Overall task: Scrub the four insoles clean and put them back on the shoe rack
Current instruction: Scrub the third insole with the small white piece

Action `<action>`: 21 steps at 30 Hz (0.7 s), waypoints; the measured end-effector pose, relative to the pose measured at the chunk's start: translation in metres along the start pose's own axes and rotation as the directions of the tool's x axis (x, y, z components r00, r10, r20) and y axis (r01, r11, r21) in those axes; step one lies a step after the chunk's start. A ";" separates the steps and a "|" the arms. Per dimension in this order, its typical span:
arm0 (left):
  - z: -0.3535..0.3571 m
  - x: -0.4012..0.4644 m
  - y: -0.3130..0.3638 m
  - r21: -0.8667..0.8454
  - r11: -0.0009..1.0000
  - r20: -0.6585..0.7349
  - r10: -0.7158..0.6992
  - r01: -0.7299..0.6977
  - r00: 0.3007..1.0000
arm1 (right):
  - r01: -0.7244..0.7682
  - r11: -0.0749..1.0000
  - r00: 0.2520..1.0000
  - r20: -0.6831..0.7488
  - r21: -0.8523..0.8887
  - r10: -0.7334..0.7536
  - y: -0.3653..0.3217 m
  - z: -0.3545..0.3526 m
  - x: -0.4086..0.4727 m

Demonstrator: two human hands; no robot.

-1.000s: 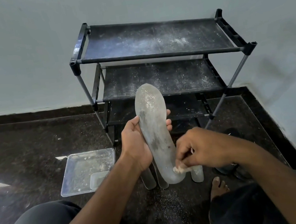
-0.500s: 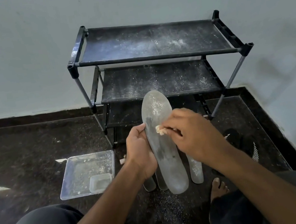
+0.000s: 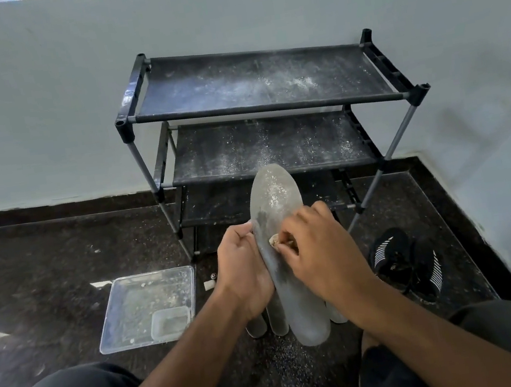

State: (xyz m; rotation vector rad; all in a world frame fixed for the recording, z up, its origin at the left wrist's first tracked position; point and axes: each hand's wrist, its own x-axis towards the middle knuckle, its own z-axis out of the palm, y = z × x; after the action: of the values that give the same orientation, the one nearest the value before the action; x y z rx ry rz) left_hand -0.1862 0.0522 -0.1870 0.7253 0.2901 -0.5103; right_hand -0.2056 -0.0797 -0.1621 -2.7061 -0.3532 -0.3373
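I hold a pale grey insole (image 3: 276, 197) upright in front of me, toe end up, with a dark damp streak down its left side. My left hand (image 3: 244, 273) grips its left edge at mid-length. My right hand (image 3: 317, 250) presses a small beige scrubbing pad (image 3: 274, 240) against the insole's middle. Three other insoles (image 3: 277, 321) lie on the floor behind the held one, mostly hidden, only their heel ends showing. The black three-tier shoe rack (image 3: 263, 109) stands against the wall, its shelves dusted with white powder and bare of insoles.
A clear plastic tray (image 3: 125, 308) with a small tub (image 3: 170, 323) in it sits on the dark floor to the left. A pair of black sneakers (image 3: 405, 262) rests to the right near the wall. White powder is scattered on the floor between my knees.
My right hand moved with the pad from the insole's heel up to its middle. The insole now sits slightly lower in view.
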 end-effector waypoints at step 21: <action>-0.005 0.003 -0.008 0.128 0.990 -0.087 -0.051 0.062 0.995 | 0.158 0.987 0.971 0.184 -0.001 -0.155 0.024 -0.005 0.009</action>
State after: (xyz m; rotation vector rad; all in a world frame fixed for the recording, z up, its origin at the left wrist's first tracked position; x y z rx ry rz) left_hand -0.1882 0.0499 -0.1966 0.8690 0.3592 -0.5576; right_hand -0.1912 -0.1015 -0.1631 -2.7378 -0.6214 -0.1333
